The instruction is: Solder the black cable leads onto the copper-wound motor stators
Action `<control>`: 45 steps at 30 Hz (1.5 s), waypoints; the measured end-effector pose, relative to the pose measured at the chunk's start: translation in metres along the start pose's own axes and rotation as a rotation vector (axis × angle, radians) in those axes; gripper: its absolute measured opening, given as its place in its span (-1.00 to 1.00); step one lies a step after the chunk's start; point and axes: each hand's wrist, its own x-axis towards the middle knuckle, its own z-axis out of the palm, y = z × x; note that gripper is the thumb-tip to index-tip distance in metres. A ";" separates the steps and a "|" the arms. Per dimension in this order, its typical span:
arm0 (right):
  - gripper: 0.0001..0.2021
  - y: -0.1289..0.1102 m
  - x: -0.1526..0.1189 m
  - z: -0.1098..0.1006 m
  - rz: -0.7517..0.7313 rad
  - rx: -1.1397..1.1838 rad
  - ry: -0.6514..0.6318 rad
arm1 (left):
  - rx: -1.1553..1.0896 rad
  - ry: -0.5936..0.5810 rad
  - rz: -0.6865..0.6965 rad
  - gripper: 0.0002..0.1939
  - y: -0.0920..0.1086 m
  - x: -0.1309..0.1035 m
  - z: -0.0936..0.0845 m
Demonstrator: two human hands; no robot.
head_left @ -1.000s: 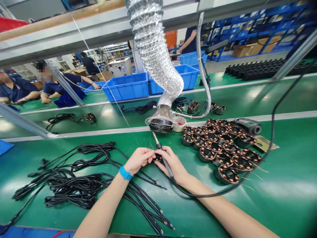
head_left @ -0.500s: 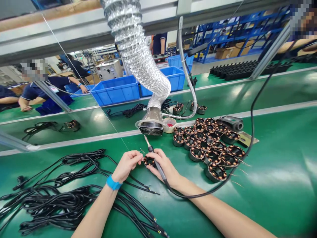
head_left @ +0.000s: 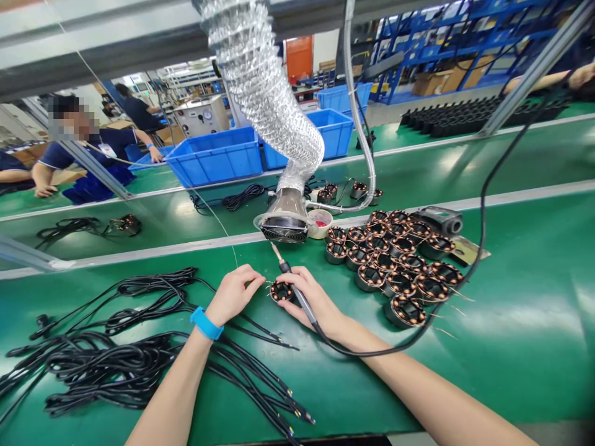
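Copper-wound stator [head_left: 275,296], nearer the counter's [head_left: 353,399] far edge, shares the right hand's [head_left: 320,308] grip with a soldering iron [head_left: 303,301]; the left hand [head_left: 233,296] pinches a thin wire [head_left: 268,283]. Crowded hold could let the iron slip, burning skin.

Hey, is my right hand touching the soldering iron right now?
Touching. The head view shows the soldering iron's dark handle lying across your right hand, held between thumb and fingers, with no gap visible.
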 end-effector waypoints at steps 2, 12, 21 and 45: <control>-0.53 -0.001 0.000 -0.001 0.010 -0.008 0.002 | -0.089 -0.124 -0.037 -0.63 -0.001 -0.002 -0.002; -0.54 -0.001 0.000 0.001 0.028 -0.004 -0.028 | -0.614 -0.002 -0.364 -0.57 0.020 0.000 0.015; -0.52 -0.001 -0.004 0.001 0.038 -0.005 -0.018 | -0.042 -0.541 0.024 -0.84 0.015 -0.027 -0.009; -0.59 -0.043 0.028 0.008 -0.024 0.177 0.213 | -0.495 -0.035 -0.133 -0.69 0.016 -0.023 -0.016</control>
